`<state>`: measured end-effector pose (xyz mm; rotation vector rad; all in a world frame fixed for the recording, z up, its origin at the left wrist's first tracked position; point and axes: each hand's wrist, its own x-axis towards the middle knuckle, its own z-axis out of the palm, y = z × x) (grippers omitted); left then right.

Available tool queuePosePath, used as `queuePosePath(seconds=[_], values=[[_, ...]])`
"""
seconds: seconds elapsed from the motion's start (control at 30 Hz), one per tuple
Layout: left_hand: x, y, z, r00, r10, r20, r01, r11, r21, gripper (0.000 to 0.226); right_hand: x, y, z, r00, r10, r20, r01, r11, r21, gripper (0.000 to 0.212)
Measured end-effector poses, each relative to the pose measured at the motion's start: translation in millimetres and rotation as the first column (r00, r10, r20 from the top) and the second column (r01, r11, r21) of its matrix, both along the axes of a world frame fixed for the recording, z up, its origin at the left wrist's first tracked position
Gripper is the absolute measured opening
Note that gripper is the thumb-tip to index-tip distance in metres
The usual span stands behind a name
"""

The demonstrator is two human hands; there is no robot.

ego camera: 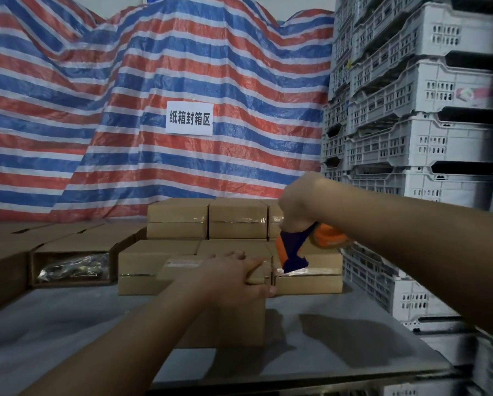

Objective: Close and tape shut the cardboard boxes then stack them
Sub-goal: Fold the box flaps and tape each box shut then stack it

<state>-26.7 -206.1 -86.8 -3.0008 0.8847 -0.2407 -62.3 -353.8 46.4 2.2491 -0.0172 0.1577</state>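
Item in hand: small cardboard box (233, 318), flaps down, standing on the grey table (68, 324) near centre, just in front of the stacked rows.
Left hand (236, 277): laid over the box's far right top corner, fingers curled across the top and thumb on the near face, gripping it steady.
Right hand (299, 201): clenched round the handle of the tape dispenser (299, 248), raised above and just right of the box.
Dispenser: orange and blue; blade end points down-left toward the box's right edge; a clear strip seems to run from blade to box, though glare makes it hard to confirm.
Sealed stock: taped boxes (208, 218) in two tiers at the far side of the table, directly behind the item.
Unsealed stock: open boxes (70, 267) at left, one showing bagged contents.
Surroundings: striped tarpaulin (125, 81) with a paper sign (189, 118) behind; white plastic crates (411, 124) stacked at right.
Stage, judged: tape run ending at the box's right side, cut or tear-off pending.
Risk 1: the blade sits close to the left fingertips; a downward snap could nick them.
Risk 2: tearing at a shallow angle may stretch the film instead of cutting, leaving a loose tail.
Risk 3: a pull to the right could drag the light box if the left grip eases.
Risk 4: an unpressed tape end may lift off the side wall, and the flaps could spring once stacked.
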Motion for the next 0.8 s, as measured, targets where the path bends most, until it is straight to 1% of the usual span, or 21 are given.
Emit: queuePosePath(seconds=[0.07,0.1,0.13,0.17,0.2,0.23,0.27,0.3,0.37,0.43,0.53,0.63,0.7,0.77,0.8], values=[[2,-1,-1,1.0,-0.001,0.001,0.001,1.0,-0.007,0.084,-2,-4,-11,1.0,0.027,0.001,-0.027,1.0,0.012,0.031],[3,-1,-1,1.0,0.002,-0.001,-0.002,1.0,-0.015,0.084,-1,-2,-23,1.0,0.023,-0.018,-0.024,0.997,-0.071,0.029],[4,-1,-1,1.0,0.004,-0.003,-0.004,1.0,-0.025,0.085,0,1,-39,0.998,0.034,-0.043,-0.043,0.977,-0.21,0.026],[5,-1,-2,1.0,0.005,-0.005,-0.005,0.999,-0.033,0.085,3,2,-59,0.997,0.016,-0.079,-0.043,0.931,-0.362,0.025],[7,0,-3,1.0,0.003,-0.002,-0.003,0.999,-0.033,0.086,6,1,-79,0.995,-0.014,-0.101,-0.033,0.892,-0.452,0.024],[9,0,-4,1.0,-0.003,0.004,0.003,1.0,-0.03,0.086,10,-5,-94,0.993,-0.033,-0.11,-0.016,0.911,-0.413,0.022],[11,1,-5,1.0,-0.004,0.015,0.004,0.999,-0.036,0.086,12,-12,-101,0.996,-0.018,-0.093,-0.01,0.957,-0.291,0.018],[13,2,-6,1.0,-0.004,0.019,0.005,0.999,-0.048,0.087,14,-22,-103,0.998,0.01,-0.065,-0.022,0.982,-0.189,0.02],[14,2,-8,1.0,-0.008,0.008,0.009,0.998,-0.058,0.09,15,-42,-109,0.999,0.036,0.022,-0.035,0.999,-0.041,0.03],[15,1,-9,1.0,-0.005,0.007,0.005,0.998,-0.062,0.091,18,-59,-119,0.991,0.046,0.128,-0.054,0.996,0.067,0.031],[15,2,-10,1.0,-0.013,0.019,0.014,0.998,-0.063,0.086,13,-69,-137,0.98,0.051,0.193,-0.086,0.981,0.174,0.032],[14,1,-8,1.0,-0.022,0.02,0.023,0.998,-0.055,0.084,8,-76,-154,0.977,0.065,0.205,-0.11,0.969,0.219,0.028],[13,2,-6,1.0,-0.022,0.017,0.023,0.999,-0.05,0.083,6,-80,-167,0.979,0.068,0.192,-0.116,0.96,0.254,0.031],[12,2,-6,0.999,-0.018,0.028,0.019,0.999,-0.045,0.082,4,-83,-177,0.974,0.048,0.222,-0.116,0.945,0.305,0.036],[12,2,-6,0.999,-0.017,0.035,0.018,0.999,-0.044,0.082,3,-83,-181,0.969,0.028,0.246,-0.114,0.932,0.343,0.041]])
